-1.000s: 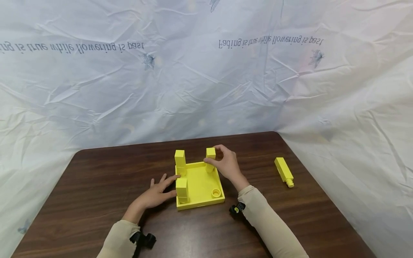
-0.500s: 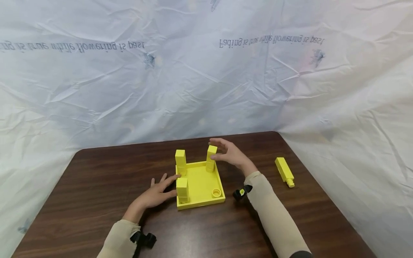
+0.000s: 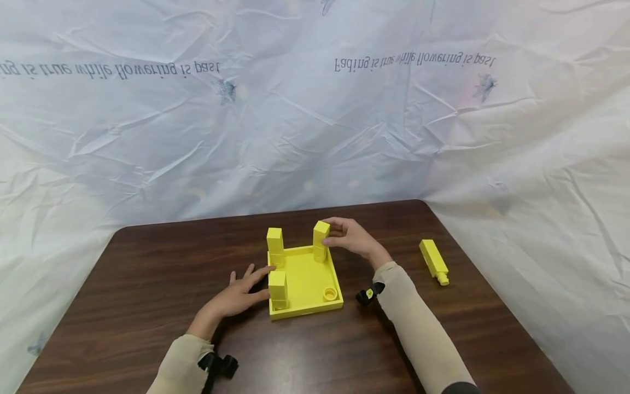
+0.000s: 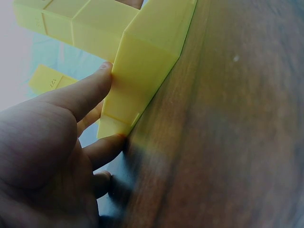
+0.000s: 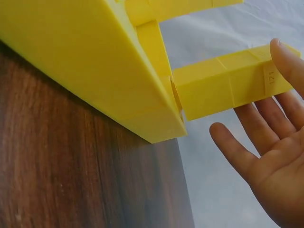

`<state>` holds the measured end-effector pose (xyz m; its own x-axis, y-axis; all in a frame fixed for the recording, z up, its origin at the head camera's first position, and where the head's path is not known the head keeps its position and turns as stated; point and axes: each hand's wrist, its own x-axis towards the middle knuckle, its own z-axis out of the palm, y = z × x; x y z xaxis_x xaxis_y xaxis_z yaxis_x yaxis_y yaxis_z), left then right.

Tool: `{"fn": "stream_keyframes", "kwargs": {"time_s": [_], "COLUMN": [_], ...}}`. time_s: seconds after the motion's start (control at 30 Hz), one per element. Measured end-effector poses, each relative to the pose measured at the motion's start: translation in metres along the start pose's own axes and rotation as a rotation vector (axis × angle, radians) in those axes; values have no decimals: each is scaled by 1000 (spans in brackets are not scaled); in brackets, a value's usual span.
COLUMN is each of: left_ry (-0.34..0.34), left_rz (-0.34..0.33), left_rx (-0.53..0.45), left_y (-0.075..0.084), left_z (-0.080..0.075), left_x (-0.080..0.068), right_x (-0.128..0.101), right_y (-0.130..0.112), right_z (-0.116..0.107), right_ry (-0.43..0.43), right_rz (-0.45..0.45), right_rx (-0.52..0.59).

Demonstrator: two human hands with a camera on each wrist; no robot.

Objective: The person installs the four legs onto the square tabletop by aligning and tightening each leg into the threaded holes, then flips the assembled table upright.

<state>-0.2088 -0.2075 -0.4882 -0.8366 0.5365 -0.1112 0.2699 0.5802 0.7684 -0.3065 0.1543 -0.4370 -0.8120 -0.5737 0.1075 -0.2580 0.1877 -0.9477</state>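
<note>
A square yellow tray-like base [image 3: 306, 279] lies on the table, with upright square legs at three corners and a round socket [image 3: 330, 294] at the near right corner. My right hand [image 3: 351, 238] holds the far right leg [image 3: 321, 241] near its top, thumb on one face and fingers behind; the right wrist view shows "121" on this leg [image 5: 232, 80]. My left hand [image 3: 238, 295] rests against the base's left side, its fingers mostly straight. In the left wrist view the thumb and fingertips touch the base wall [image 4: 142, 61]. Beside them stands the near left leg [image 3: 278, 290].
One more yellow leg [image 3: 433, 261] lies on the right of the brown wooden table [image 3: 162, 273], its narrow, round end toward me. The far left leg [image 3: 275, 246] stands upright. A wrinkled white sheet [image 3: 275, 120] hangs behind the table and along its sides.
My right hand loosened from the far right leg, moved slightly right, then closed on it again. The leg has turned about its upright axis. My left hand has stayed put.
</note>
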Motion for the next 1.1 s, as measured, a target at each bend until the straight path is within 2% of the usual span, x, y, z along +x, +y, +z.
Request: {"fn": "stream_keyframes", "kwargs": {"time_s": [0.2, 0.5, 0.7, 0.8, 0.93, 1.1], "left_ry": [6, 7, 6, 6, 8, 9], "left_rz": [-7, 2, 10, 9, 8, 15], "left_rx": [11, 2, -3, -9, -12, -10], "left_y": [-2, -1, 1, 2, 3, 2], "left_z": [0, 0, 0, 0, -1, -1], "left_x": [-1, 0, -2, -2, -2, -2], "right_x": [-4, -9, -12, -13, -13, -10], "right_y": [-2, -1, -5, -8, -14, -19], "right_z": [11, 38, 53, 56, 55, 38], "right_ry": [97, 390, 509, 524, 504, 371], "right_rz": [-11, -24, -30, -8, 36, 72], "right_rx": [-91, -241, -281, -303, -353, -350]}}
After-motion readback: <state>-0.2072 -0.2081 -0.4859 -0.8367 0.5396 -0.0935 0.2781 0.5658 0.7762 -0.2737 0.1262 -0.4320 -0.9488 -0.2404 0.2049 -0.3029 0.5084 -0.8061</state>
